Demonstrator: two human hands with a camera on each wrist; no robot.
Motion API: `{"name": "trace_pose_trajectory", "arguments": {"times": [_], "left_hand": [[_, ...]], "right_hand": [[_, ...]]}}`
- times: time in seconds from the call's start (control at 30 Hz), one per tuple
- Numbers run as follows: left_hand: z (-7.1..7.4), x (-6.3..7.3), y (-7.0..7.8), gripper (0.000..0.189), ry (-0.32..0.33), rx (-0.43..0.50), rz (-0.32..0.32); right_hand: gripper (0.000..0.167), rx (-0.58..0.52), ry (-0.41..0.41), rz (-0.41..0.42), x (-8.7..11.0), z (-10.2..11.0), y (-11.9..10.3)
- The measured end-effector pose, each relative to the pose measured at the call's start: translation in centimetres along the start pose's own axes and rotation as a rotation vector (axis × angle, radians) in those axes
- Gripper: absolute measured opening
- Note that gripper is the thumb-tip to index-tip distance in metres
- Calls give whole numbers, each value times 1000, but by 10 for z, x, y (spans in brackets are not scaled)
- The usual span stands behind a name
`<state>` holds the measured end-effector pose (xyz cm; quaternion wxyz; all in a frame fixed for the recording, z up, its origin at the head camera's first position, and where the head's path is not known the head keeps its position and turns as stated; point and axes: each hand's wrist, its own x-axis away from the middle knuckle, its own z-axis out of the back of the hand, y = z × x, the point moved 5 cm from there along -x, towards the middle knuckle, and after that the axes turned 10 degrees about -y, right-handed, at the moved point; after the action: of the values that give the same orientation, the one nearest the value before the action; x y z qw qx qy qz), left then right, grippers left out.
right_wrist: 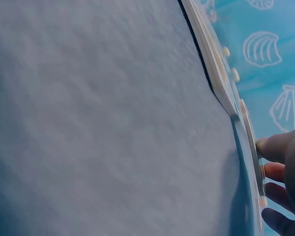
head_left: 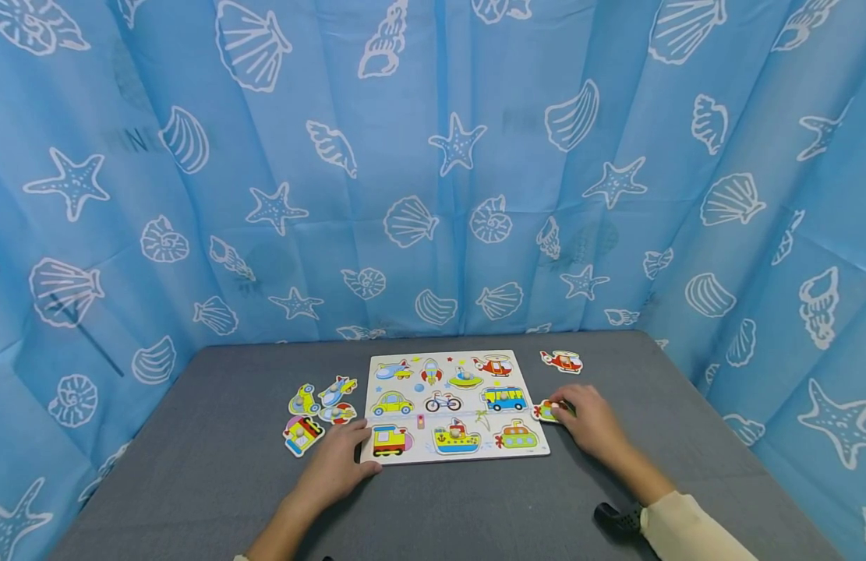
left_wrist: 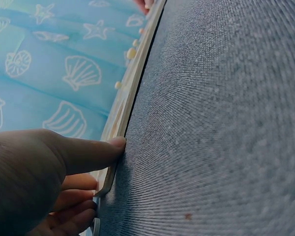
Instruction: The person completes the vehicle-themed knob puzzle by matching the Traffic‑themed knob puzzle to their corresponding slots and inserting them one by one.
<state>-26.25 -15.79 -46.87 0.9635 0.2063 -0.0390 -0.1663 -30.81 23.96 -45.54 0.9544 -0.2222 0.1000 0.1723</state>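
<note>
A wooden puzzle board [head_left: 420, 421] printed with vehicles lies flat on the grey table. My left hand [head_left: 334, 465] holds its near left corner, the thumb [left_wrist: 96, 152] on the front edge and the fingers bent along the left side. To the board's right, my right hand [head_left: 592, 421] pinches a submarine piece [head_left: 543, 411] with a red propeller. In the right wrist view, this piece [right_wrist: 250, 142] overlaps the table close beside the board's corner. Small knobs [right_wrist: 235, 74] stand up from the board. The bus piece [head_left: 504, 399] and the boat piece [head_left: 455, 440] sit in their pictures.
Left of the board lie a train piece [head_left: 302, 436], a car piece [head_left: 304, 400], an airplane piece [head_left: 338, 389] and a rocket piece [head_left: 337, 414]. A helicopter piece [head_left: 562, 361] lies at the back right. Behind the table hangs a blue curtain [head_left: 433, 171] with sea shells.
</note>
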Motion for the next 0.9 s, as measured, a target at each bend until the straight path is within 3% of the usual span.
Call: {"name": "trace_pose_trajectory", "arguments": {"times": [0.53, 0.9], "left_hand": [[0, 1, -1, 58, 14, 0, -4], [0, 0, 0, 58, -1, 1, 4]], "right_hand": [[14, -52, -16, 85, 9, -9, -34], [18, -96, -50, 117, 12, -17, -45]]}}
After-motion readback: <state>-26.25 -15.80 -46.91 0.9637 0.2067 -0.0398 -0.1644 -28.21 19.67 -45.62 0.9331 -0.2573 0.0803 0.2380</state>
